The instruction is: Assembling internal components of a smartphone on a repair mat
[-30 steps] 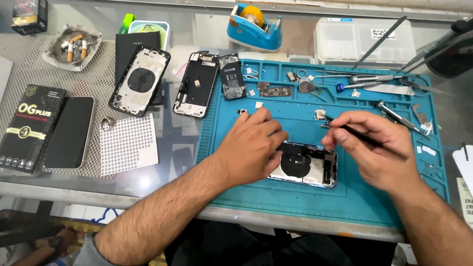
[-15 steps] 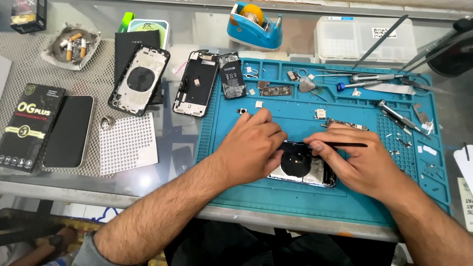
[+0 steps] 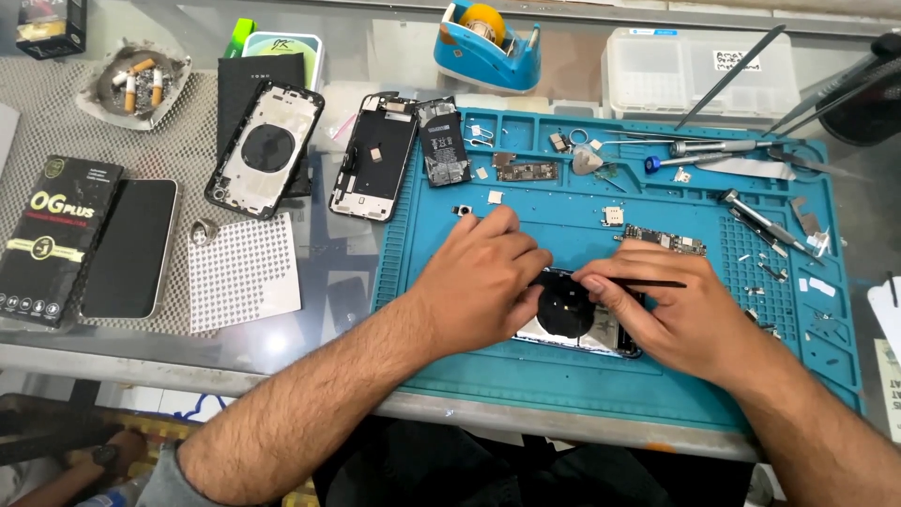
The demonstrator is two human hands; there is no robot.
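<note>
An opened phone housing (image 3: 572,317) with a round black coil lies on the blue work mat (image 3: 582,394), mostly hidden under both hands. My left hand (image 3: 479,277) rests on its left side and holds it down. My right hand (image 3: 680,314) covers its right side and pinches thin black tweezers (image 3: 648,283), tips pointing left at the coil. A small circuit board (image 3: 664,240) lies just beyond my right hand.
Off the mat to the left lie two more opened phone housings (image 3: 267,150) (image 3: 374,156), a battery (image 3: 443,141), a black phone (image 3: 129,246), a black box (image 3: 52,239) and an ashtray (image 3: 134,80). A tape dispenser (image 3: 488,33), screwdrivers (image 3: 713,147) and loose small parts sit at the back.
My right hand has moved left with the tweezers, from the mat's right side onto the housing. My left hand has stayed on the housing.
</note>
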